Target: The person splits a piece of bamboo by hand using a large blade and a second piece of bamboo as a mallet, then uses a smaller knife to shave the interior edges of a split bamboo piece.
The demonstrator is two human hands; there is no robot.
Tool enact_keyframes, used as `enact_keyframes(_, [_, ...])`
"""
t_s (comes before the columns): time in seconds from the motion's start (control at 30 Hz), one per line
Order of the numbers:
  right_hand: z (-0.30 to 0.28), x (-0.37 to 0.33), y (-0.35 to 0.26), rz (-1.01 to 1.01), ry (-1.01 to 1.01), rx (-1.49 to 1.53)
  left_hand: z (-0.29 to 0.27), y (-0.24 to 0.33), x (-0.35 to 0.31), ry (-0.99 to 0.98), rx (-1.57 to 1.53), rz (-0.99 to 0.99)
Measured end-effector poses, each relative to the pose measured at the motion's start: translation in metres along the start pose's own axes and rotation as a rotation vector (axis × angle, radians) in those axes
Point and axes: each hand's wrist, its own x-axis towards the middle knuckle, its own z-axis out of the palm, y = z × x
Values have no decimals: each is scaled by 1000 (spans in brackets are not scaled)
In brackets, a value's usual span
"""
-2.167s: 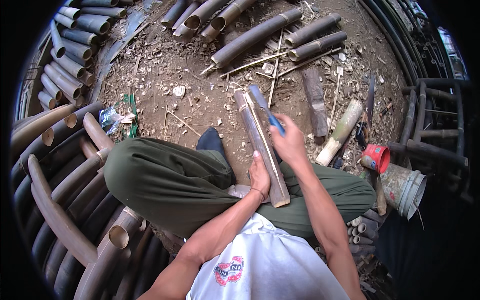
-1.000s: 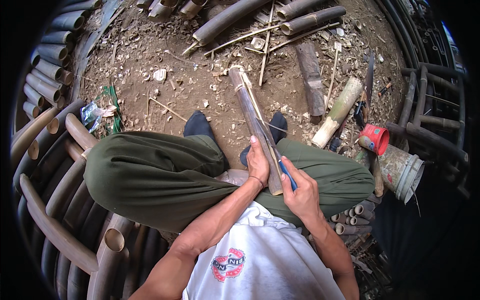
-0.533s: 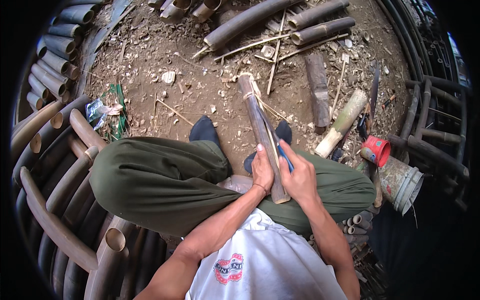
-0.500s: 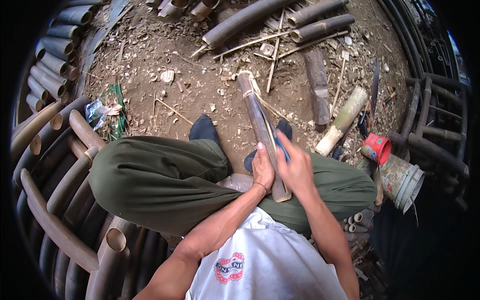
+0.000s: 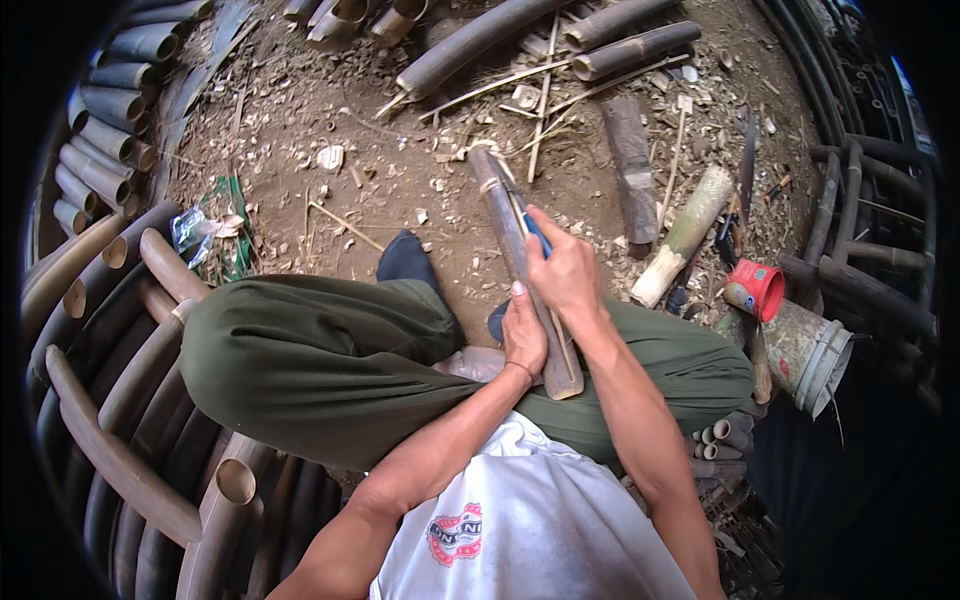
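Note:
Across my lap slants a dark bamboo piece [image 5: 502, 215], its near end on my right thigh and its far end over the dirt. A pale cut strip shows along its right side. My left hand [image 5: 523, 335] grips its near half from the left, thumb pointing up along it. My right hand [image 5: 565, 265] is closed around the blue handle [image 5: 538, 235] of what looks like a knife, at the bamboo's right edge. Its blade is mostly hidden against the bamboo. Thin shavings curl near the far end.
Dark bamboo poles [image 5: 640, 50] and thin strips lie on the chip-strewn dirt ahead. To the right are a wood block [image 5: 630, 175], a pale-green bamboo length [image 5: 690, 230], a red container [image 5: 757, 290] and a dirty white bucket [image 5: 808, 360]. A bamboo frame [image 5: 125, 450] stands close on my left.
My right hand has slid the knife forward along the bamboo, away from my body. The left hand keeps its grip in nearly the same place.

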Motion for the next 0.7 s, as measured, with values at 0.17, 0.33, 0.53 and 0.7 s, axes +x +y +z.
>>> enact_keyframes(0.17, [-1, -4, -25, 60, -62, 4, -4, -8, 10, 39, -62, -33])
enact_keyframes(0.33, [-4, 1, -7, 14, -42, -9, 2, 7, 5, 0, 42, -7])
enact_keyframes(0.53, [2, -4, 14, 31, 68, 189, -1, 4, -7, -43, 48, -27])
enact_keyframes(0.7, [-34, -48, 1, -126, 161, 126, -5, -19, 23, -13, -71, -7])
